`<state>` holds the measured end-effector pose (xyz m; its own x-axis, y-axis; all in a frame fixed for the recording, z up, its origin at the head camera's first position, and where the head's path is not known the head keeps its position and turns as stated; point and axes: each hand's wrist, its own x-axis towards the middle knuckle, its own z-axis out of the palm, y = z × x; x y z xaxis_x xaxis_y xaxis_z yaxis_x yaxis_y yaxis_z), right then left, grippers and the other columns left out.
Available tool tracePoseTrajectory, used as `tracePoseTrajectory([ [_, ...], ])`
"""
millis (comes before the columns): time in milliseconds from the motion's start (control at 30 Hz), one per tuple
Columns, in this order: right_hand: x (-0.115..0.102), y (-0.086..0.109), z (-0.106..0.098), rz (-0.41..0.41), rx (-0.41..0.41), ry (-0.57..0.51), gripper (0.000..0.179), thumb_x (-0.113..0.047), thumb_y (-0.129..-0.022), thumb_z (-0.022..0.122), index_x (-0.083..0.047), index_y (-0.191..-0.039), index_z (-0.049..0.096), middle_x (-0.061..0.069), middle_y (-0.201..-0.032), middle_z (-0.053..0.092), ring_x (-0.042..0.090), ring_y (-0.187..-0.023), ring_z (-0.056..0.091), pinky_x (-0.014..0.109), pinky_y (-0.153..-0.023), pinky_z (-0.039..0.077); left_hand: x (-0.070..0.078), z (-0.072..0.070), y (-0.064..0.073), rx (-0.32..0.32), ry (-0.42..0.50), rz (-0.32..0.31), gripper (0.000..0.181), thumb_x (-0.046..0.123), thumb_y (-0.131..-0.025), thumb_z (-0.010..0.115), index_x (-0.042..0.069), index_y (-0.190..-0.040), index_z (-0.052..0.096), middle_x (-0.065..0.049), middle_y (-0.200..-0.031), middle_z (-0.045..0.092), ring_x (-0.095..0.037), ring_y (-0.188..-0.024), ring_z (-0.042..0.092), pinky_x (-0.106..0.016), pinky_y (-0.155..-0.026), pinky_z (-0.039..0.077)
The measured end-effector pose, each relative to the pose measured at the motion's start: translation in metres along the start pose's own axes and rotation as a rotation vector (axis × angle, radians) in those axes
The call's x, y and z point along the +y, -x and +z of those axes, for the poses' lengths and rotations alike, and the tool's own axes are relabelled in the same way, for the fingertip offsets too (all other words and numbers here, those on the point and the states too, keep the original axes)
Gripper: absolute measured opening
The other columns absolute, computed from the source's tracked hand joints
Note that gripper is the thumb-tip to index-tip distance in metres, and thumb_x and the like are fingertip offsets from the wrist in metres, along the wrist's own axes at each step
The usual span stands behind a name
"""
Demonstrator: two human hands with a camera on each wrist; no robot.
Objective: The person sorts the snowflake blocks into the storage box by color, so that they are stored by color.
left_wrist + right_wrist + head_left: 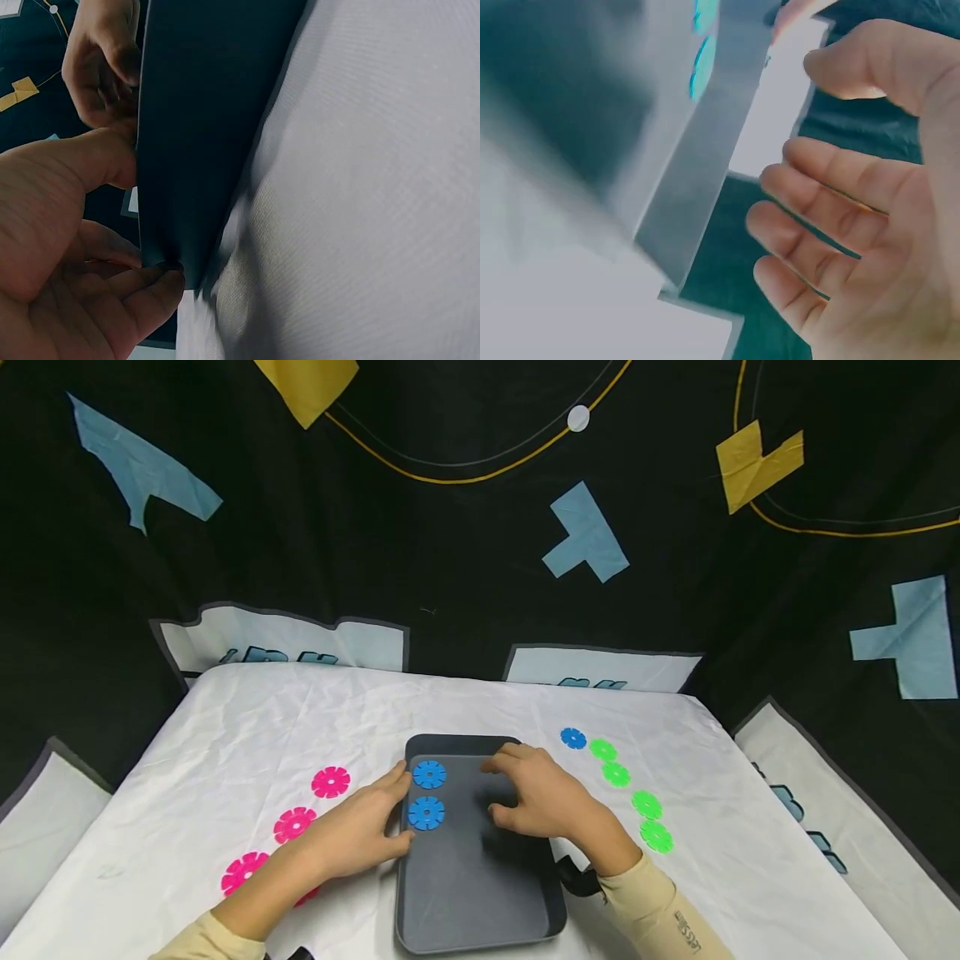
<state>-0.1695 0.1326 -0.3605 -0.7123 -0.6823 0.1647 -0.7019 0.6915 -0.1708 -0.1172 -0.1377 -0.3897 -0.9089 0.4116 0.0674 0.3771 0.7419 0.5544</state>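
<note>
on the white cloth-covered table (135, 868), left of the tray, three pink notched discs step from the near side toward the far edge: a near one (242, 872) partly behind the left forearm, a middle one (295, 824), and a far one (331, 782) level with the tray's far half. a fourth pink piece (306, 897) peeks out below that forearm. the left hand (363, 827), in a beige sleeve (213, 939), touches the tray's left edge; its thumb stands apart from the fairly straight fingers, whose tips meet the outer wall near the far left corner. the dark grey rectangular tray (472, 893) stands with a short side toward the table's far edge. inside it, along the left wall, two blue notched discs lie one behind the other: one (430, 774) by the far left corner, the other (426, 813) just nearer. the right hand (543, 793) is over the tray's right edge, fingers loosely bent and spread from the thumb, pinching nothing. beyond the tray's far right corner lies a single blue disc (573, 738); from it four green notched discs (647, 804) run nearer and rightward, in two pairs, toward the table's right edge.
</note>
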Motion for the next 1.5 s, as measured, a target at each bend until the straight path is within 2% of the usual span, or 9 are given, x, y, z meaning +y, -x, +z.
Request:
tracePoseTrajectory([
  [133,0.007,0.018,-0.006,0.052,0.042,-0.016,0.044,-0.028,-0.080,0.071,-0.013,-0.121,0.066,-0.005,-0.115,0.061,0.016,-0.105,0.055,0.036,-0.088,0.048,0.000,0.001,0.000,0.009,0.004,0.011,0.083,0.026,-0.082,0.073,-0.009,-0.146,0.033,-0.022,-0.156,0.025,-0.035,-0.141,0.030,-0.046,-0.106,0.038],
  [400,0.030,0.054,-0.008,0.105,0.094,-0.024,0.041,-0.020,-0.079,0.072,-0.011,-0.117,0.066,-0.004,-0.111,0.062,0.016,-0.100,0.058,0.037,-0.084,0.049,-0.001,0.001,0.000,0.007,-0.003,0.015,0.082,0.026,-0.082,0.073,-0.010,-0.145,0.035,-0.022,-0.156,0.026,-0.036,-0.140,0.031,-0.047,-0.105,0.039],
  [567,0.046,0.077,-0.007,0.146,0.082,-0.025,0.041,-0.014,-0.075,0.074,-0.006,-0.115,0.066,-0.001,-0.108,0.063,0.020,-0.096,0.060,0.037,-0.082,0.050,-0.001,0.000,-0.001,0.013,-0.008,0.020,0.081,0.026,-0.082,0.073,-0.010,-0.145,0.036,-0.023,-0.155,0.026,-0.037,-0.140,0.032,-0.048,-0.104,0.040],
  [800,0.063,0.105,-0.002,0.275,0.022,-0.002,0.043,-0.016,-0.073,0.076,-0.007,-0.114,0.067,-0.001,-0.108,0.063,0.019,-0.096,0.059,0.040,-0.082,0.050,0.000,0.001,-0.002,0.011,-0.009,0.016,0.081,0.026,-0.082,0.073,-0.010,-0.145,0.036,-0.023,-0.155,0.026,-0.036,-0.140,0.032,-0.048,-0.104,0.039],
  [967,0.071,0.117,0.004,0.355,-0.042,0.003,0.047,-0.022,-0.070,0.080,-0.009,-0.113,0.068,-0.004,-0.108,0.062,0.019,-0.101,0.058,0.041,-0.087,0.050,0.000,0.000,-0.002,0.012,-0.009,0.021,0.081,0.025,-0.082,0.072,-0.010,-0.145,0.036,-0.023,-0.156,0.026,-0.036,-0.140,0.031,-0.048,-0.105,0.039],
  [1233,0.076,0.126,0.007,0.322,-0.082,-0.029,0.037,-0.021,-0.069,0.081,-0.012,-0.103,0.069,-0.008,-0.096,0.060,0.014,-0.094,0.057,0.040,-0.084,0.050,-0.002,0.001,-0.002,0.010,-0.003,0.019,0.081,0.026,-0.082,0.073,-0.010,-0.145,0.035,-0.022,-0.156,0.025,-0.036,-0.140,0.031,-0.047,-0.105,0.039],
  [1500,0.077,0.128,0.012,0.392,-0.101,-0.043,0.037,-0.026,-0.062,0.080,-0.019,-0.094,0.063,-0.013,-0.088,0.055,0.007,-0.084,0.051,0.034,-0.077,0.049,-0.002,0.000,-0.003,0.004,0.006,0.026,0.082,0.025,-0.082,0.073,-0.010,-0.145,0.034,-0.023,-0.156,0.025,-0.036,-0.140,0.031,-0.047,-0.105,0.039],
])
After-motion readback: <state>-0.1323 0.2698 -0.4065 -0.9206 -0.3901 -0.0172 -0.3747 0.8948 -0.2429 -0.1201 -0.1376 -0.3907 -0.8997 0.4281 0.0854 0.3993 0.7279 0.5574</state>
